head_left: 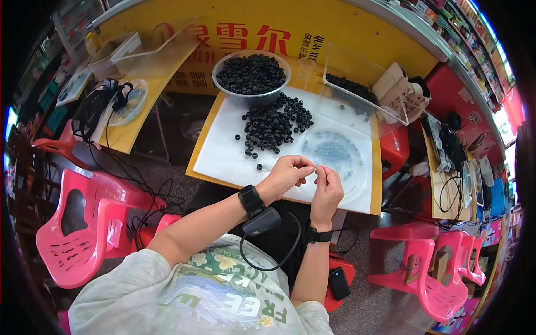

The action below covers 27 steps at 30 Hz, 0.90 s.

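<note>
Two-handed pinch above a worktop (377, 190). A small pale piece (316, 166) was held at the left edge of the clear dish (357, 185), as seen from above; the piece was too small to show its long axis or direction. The left hand (286, 175) and the right hand (328, 192) met fingertip to fingertip, each grip pinching it. Loose black beads (271, 125) lay beyond the dish, to its left.

A shop by the look of it, packed shelves (472, 47) curving up the right, big yellow cabinet (335, 25) with red lettering across the back, pink plastic chairs (128, 195) dotted around the table (218, 153)
</note>
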Each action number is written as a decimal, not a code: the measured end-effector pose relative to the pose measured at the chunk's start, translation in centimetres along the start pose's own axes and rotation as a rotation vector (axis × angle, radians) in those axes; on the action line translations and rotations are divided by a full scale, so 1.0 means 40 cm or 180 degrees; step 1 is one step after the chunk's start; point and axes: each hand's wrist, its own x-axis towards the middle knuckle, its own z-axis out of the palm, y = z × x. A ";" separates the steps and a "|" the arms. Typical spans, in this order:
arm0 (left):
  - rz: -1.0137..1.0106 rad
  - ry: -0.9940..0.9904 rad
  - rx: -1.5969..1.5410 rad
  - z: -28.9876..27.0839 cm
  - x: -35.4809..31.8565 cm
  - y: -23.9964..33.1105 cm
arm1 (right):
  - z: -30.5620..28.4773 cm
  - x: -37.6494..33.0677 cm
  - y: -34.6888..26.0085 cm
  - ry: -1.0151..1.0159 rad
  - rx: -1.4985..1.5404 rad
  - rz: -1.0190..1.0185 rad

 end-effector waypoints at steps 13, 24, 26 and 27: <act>-0.0521 -0.0080 -0.0714 -0.006 -0.002 0.006 | -0.009 0.004 0.009 -0.0218 0.0283 0.0169; -0.0386 0.0093 -0.0851 0.006 -0.003 -0.002 | 0.008 -0.003 0.018 -0.0158 -0.0865 -0.0702; -0.0471 -0.0033 -0.0954 0.005 -0.001 0.003 | 0.011 -0.002 0.016 -0.0164 -0.0816 -0.0637; -0.0513 -0.0098 -0.1005 0.005 0.000 0.004 | 0.010 -0.002 0.011 -0.0160 -0.0735 -0.0569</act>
